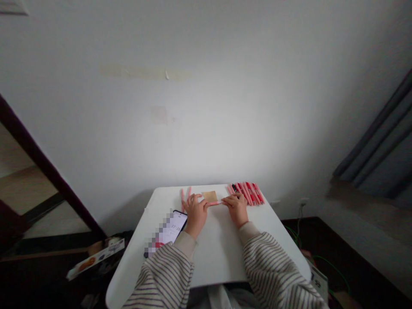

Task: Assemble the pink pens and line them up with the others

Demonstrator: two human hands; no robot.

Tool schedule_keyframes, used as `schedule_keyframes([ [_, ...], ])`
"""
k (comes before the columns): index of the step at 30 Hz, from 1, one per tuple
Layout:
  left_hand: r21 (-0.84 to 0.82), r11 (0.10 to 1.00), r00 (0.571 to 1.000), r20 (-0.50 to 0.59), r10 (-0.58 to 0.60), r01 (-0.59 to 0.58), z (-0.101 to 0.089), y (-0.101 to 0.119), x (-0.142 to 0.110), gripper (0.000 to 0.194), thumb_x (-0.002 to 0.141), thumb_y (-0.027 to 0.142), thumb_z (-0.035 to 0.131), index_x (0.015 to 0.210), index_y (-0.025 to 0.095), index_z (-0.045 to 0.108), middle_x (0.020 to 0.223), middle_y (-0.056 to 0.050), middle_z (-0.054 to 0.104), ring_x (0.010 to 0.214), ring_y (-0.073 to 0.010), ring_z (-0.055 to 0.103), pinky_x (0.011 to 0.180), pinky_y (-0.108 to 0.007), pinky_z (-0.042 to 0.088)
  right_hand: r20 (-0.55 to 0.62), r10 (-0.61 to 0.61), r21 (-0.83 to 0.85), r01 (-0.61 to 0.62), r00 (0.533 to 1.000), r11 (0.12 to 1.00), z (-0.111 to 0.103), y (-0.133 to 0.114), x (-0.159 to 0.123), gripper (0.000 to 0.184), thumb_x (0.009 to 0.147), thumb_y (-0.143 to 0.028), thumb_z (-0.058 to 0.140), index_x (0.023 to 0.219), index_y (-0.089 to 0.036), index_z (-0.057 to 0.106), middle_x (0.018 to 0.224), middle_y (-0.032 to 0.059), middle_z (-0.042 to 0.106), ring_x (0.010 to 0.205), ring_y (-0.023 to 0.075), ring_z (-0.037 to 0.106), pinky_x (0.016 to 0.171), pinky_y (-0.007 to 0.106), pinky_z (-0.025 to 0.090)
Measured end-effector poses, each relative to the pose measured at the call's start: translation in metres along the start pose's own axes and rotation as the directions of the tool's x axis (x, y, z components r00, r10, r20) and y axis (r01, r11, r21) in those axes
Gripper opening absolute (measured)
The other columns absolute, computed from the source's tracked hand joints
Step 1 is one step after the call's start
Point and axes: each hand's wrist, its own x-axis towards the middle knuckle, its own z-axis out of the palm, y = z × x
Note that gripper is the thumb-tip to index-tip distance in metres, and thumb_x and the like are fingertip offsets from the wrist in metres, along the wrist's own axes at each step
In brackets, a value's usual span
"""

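Note:
A slim pink pen (213,203) lies level between my two hands, just above or on the white table. My left hand (196,212) is closed on its left end, some fingers raised. The fingers of my right hand (236,208) pinch its right end, where a clear and whitish part shows. Behind the pen is a small tan paper square (210,196). Two pink pens (182,198) lie beyond my left hand. To the right of my right hand, several pink, red and dark pens (251,193) lie side by side in a row.
A phone (172,227) with a lit screen lies on the white table (222,257) beside my left forearm. The wall (219,128) stands directly behind the table. On the floor are a long box (96,259) at left and green cables (331,262) at right.

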Motion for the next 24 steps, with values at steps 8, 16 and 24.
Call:
schedule_keyframes([
  [8, -0.017, 1.0, 1.0, -0.002, -0.01, 0.01, 0.0006, 0.0003, 0.0001, 0.019, 0.084, 0.038, 0.054, 0.089, 0.029, 0.07, 0.115, -0.005, 0.06, 0.118, -0.0276, 0.044, 0.106, -0.063, 0.021, -0.027, 0.011, -0.002, -0.011, 1.0, 1.0, -0.0032, -0.0026, 0.0008, 0.012, 0.083, -0.027, 0.065, 0.086, -0.033, 0.075, 0.087, 0.0009, 0.071, 0.098, 0.0232, 0.044, 0.085, 0.038, 0.027],
  [16, -0.022, 1.0, 1.0, 0.015, -0.015, 0.015, 0.0003, 0.0001, -0.0008, 0.018, 0.084, 0.038, 0.055, 0.084, 0.027, 0.069, 0.117, -0.005, 0.059, 0.118, -0.0273, 0.045, 0.106, -0.063, 0.022, 0.006, 0.033, 0.008, -0.033, 0.999, 0.999, -0.0042, -0.0043, 0.0003, 0.011, 0.083, -0.028, 0.065, 0.085, -0.033, 0.075, 0.09, -0.0002, 0.071, 0.099, 0.0225, 0.043, 0.086, 0.038, 0.026],
  [24, -0.01, 1.0, 0.999, 0.03, -0.011, 0.011, 0.0018, -0.0004, -0.0008, 0.02, 0.082, 0.037, 0.056, 0.095, 0.028, 0.069, 0.121, -0.006, 0.059, 0.121, -0.0295, 0.042, 0.106, -0.065, 0.021, 0.028, 0.046, 0.013, -0.046, 0.999, 0.999, -0.004, -0.0045, 0.0003, 0.011, 0.082, -0.027, 0.065, 0.084, -0.031, 0.075, 0.09, 0.001, 0.071, 0.099, 0.0235, 0.043, 0.086, 0.038, 0.027],
])
